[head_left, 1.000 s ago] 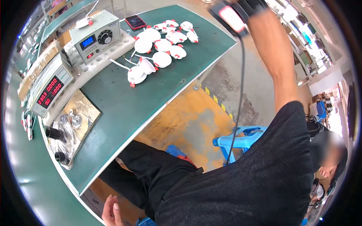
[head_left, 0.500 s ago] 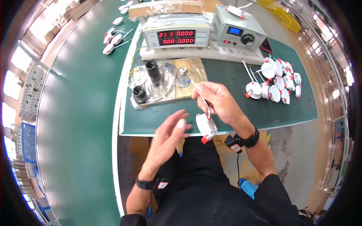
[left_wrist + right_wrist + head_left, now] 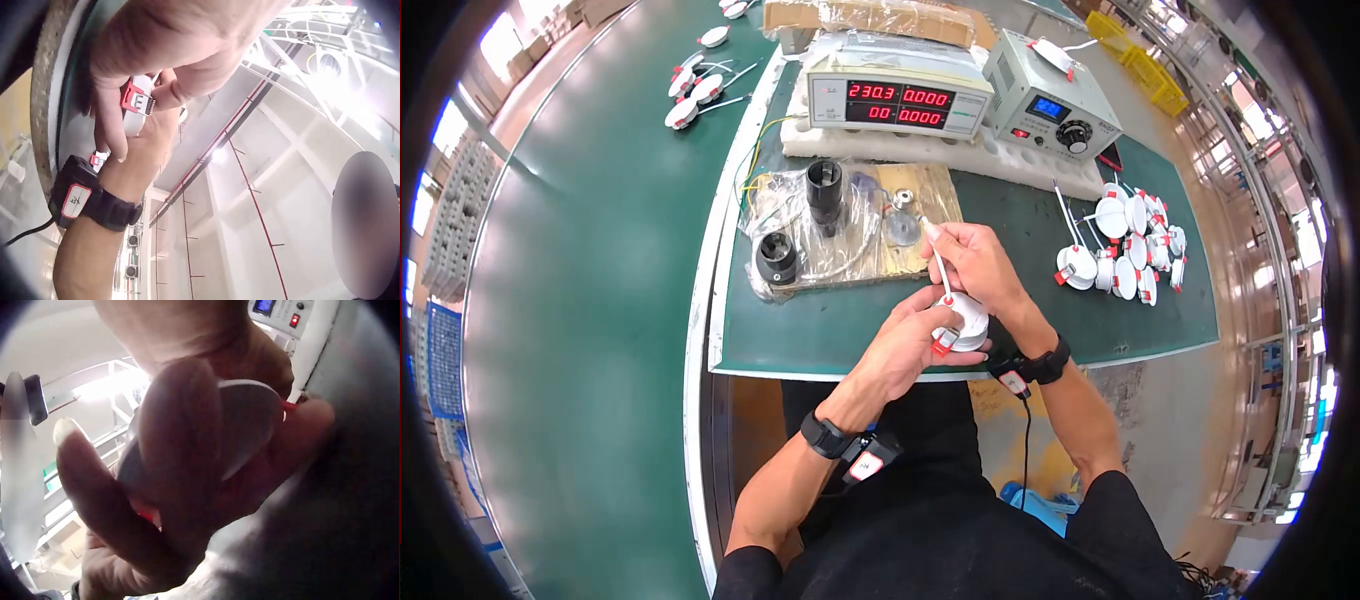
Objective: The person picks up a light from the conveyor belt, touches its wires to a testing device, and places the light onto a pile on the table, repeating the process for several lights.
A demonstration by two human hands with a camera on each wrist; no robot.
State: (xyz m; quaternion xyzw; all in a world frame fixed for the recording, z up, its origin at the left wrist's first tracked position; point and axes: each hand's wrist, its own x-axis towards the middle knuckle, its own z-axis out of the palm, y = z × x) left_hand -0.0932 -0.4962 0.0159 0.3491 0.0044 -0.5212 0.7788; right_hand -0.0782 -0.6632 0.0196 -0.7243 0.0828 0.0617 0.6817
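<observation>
In the head view both hands meet over the near edge of the green mat (image 3: pixel 1040 230) around one small white round lamp (image 3: pixel 972 318) with red spring clips. My left hand (image 3: pixel 920 335) cups and grips the lamp from below, a red clip (image 3: pixel 134 100) showing between its fingers in the left wrist view. My right hand (image 3: pixel 960 262) holds the lamp from above and pinches its thin white lead (image 3: pixel 939 264). The right wrist view shows the lamp's white disc (image 3: pixel 250 425) behind curled fingers (image 3: pixel 181 444).
Behind the hands lie a gold foil sheet (image 3: pixel 925 190) with two black lamp sockets (image 3: pixel 823 190), a meter with red digits (image 3: pixel 890 100) and a grey dial box (image 3: pixel 1055 105). A pile of similar white lamps (image 3: pixel 1130 245) sits to the right; more lamps (image 3: pixel 695 80) lie at the far left.
One second ago the head was turned aside with the right arm raised. Since then the right hand brought a lamp in by its lead, and the open left hand has closed on the lamp.
</observation>
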